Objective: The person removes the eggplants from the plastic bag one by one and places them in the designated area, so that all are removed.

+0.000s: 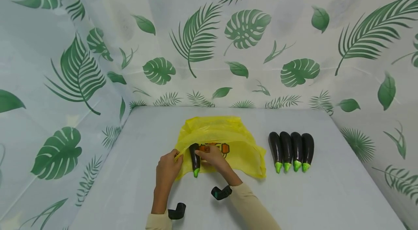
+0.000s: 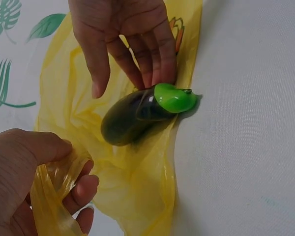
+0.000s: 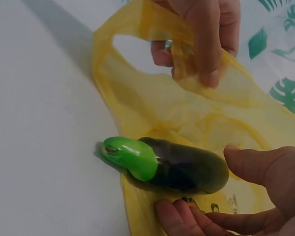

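A yellow plastic bag [image 1: 243, 153] lies spread on the table, its upper layer lifted at the mouth. My left hand [image 1: 169, 166] pinches the bag's handle between thumb and fingers, at the left of the mouth. One dark purple eggplant [image 1: 195, 160] with a green cap [image 2: 172, 98] rests on the bag's lower layer, cap toward me and beyond the bag's edge. Beside that eggplant is my right hand [image 1: 213, 156], fingers loosely extended along its side and the thumb apart from them near its dark end [image 3: 216, 172]. Part of an orange print shows behind the right hand.
Several more eggplants [image 1: 286, 150] lie side by side to the right of the bag, green caps toward me. The white table [image 1: 127, 183] is bordered by leaf-printed cloth walls [image 1: 209, 48] at the back and both sides.
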{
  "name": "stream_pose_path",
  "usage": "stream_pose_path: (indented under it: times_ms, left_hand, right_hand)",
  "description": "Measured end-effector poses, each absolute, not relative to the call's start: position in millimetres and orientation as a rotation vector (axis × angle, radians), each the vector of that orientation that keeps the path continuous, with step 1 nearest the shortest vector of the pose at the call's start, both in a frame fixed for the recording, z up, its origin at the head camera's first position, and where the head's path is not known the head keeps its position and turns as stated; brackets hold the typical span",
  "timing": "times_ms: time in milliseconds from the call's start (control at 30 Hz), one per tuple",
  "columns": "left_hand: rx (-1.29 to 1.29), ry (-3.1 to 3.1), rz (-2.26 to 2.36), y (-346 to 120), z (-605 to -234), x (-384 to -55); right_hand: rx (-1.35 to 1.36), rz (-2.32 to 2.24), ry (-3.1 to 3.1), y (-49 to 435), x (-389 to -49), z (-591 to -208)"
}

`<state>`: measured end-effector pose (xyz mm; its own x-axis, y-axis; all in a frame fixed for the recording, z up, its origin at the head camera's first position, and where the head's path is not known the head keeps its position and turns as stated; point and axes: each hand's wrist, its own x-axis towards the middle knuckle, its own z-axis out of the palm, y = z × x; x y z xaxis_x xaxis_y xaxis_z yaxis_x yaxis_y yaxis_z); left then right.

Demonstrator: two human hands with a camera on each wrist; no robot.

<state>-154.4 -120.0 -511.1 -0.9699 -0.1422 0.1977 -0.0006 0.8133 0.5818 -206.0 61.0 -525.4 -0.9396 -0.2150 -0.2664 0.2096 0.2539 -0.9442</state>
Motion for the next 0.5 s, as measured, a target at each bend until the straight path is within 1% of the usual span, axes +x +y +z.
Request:
stream_pose_path:
  times_ms: [167,500]
  left_hand:
    - [0.109,-2.773,-0.899,-121,-513,-154]
    - [0.095,-2.765,-0.886,-122,-515,-156]
  right_hand:
    - [-0.077,-1.732,2.288,55,-206,-529]
    - [-0.232,-1.527,2.601,44,-207,-530]
